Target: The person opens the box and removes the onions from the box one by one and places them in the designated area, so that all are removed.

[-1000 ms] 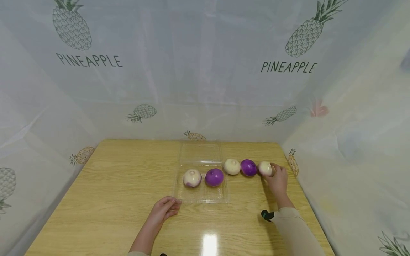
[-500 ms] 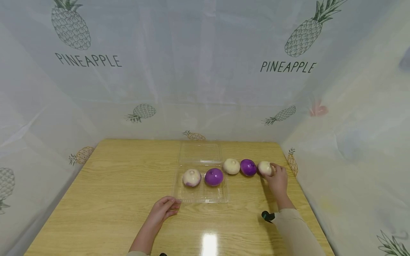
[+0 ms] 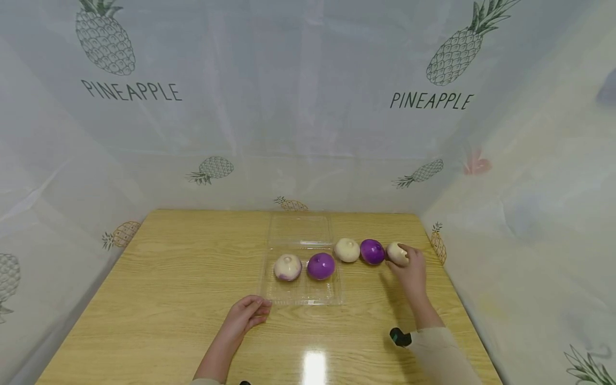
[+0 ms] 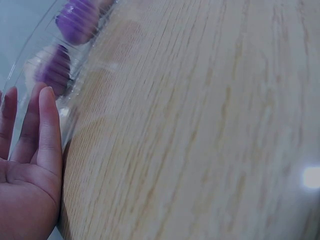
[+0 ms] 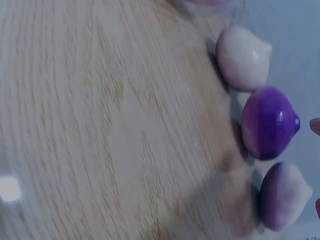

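Observation:
A clear plastic clamshell box (image 3: pixel 304 293) lies with its lid folded back. Inside sit a white-and-purple onion-shaped vegetable (image 3: pixel 287 267) and a purple one (image 3: pixel 321 266). To their right, a row on the table has a white onion-shaped vegetable (image 3: pixel 347 250), a purple one (image 3: pixel 372 252) and a white-and-purple one (image 5: pixel 284 196). My right hand (image 3: pixel 409 270) hovers over the last of these; in the right wrist view its fingertips (image 5: pixel 315 126) stand apart from it. My left hand (image 3: pixel 247 315) rests at the box's near-left corner, its fingers (image 4: pixel 49 130) nearly straight.
The wooden table (image 3: pixel 183 267) runs back to a hanging white sheet (image 3: pixel 308 128) printed with pineapples. More sheet hangs at both sides. A black wrist device (image 3: pixel 400 337) sticks out by the right sleeve (image 3: pixel 440 353).
My right hand's fingers have let go of the rightmost vegetable, and the hand has shifted slightly left. The vegetable remains in the row. My left hand has stayed at the box corner.

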Tool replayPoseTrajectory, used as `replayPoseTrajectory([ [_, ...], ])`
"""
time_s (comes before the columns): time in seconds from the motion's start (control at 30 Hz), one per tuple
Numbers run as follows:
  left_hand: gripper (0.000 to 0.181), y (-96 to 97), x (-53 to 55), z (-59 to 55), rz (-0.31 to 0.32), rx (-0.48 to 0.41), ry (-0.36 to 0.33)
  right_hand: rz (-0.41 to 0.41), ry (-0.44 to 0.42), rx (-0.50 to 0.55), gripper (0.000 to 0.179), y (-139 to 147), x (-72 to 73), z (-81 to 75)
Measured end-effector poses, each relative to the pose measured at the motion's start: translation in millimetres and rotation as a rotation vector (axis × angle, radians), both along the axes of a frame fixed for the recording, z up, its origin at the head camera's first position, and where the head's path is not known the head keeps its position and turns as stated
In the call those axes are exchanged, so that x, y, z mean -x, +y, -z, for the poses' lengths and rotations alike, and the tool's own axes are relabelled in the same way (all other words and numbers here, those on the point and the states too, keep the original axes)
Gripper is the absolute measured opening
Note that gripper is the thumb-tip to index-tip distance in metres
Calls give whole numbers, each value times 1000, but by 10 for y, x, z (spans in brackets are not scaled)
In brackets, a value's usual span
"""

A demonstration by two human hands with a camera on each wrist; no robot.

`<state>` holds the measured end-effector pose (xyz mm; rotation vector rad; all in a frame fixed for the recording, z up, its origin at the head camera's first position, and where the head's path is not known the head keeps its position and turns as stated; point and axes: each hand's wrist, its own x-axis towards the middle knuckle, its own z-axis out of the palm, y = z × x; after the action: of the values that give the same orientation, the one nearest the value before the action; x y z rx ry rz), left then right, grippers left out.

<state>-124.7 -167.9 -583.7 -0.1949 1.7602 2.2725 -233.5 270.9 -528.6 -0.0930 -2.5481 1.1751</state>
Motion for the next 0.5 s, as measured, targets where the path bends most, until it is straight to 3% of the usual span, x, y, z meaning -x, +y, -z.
replayPoseTrajectory([
  [0.5,27,3,-26,-21,5,27,10,-211,-20,73,63,-605,-204,-199],
])
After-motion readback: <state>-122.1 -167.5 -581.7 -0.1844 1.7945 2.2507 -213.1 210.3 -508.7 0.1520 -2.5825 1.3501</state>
